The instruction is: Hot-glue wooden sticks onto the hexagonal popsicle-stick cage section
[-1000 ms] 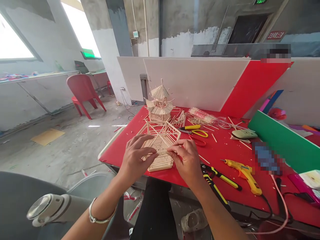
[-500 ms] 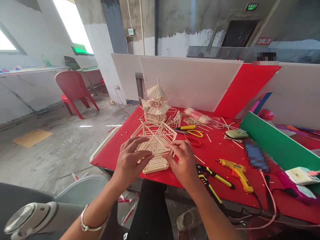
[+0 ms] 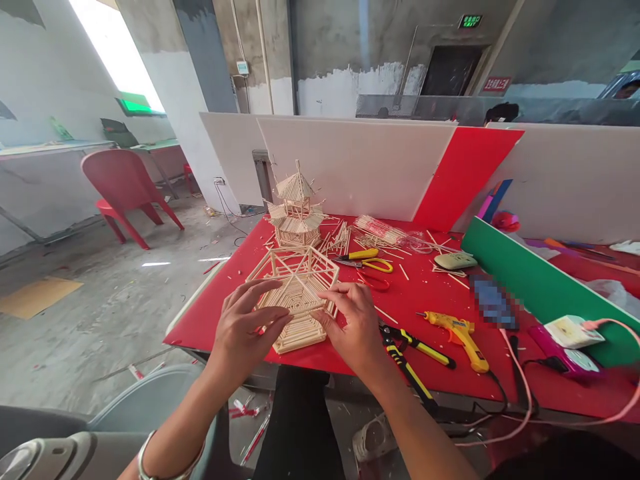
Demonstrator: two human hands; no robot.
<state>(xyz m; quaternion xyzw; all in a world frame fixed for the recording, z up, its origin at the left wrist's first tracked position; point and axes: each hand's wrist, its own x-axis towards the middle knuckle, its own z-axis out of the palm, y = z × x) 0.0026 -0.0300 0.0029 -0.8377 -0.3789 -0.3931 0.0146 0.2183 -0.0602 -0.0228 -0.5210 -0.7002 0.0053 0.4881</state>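
Observation:
My left hand and my right hand face each other over the near side of a hexagonal wooden-stick frame. A thin wooden stick spans the gap between them, its ends pinched between thumb and fingers of each hand. The frame has a floor of sticks laid in rings, short uprights and a top rim with crossing bars. My fingers hide parts of its left and right sides. Just behind it stands a tiered stick pagoda with a pointed roof.
Right of the frame lie scissors, yellow-black pliers and a yellow glue gun with a cord. Loose sticks and a stick bundle lie farther back. A green board edges the right side; pale panels stand behind the table.
The whole scene has shifted slightly left as my view turned right. Both hands keep nearly the same pose over the frame, with the stick still between them.

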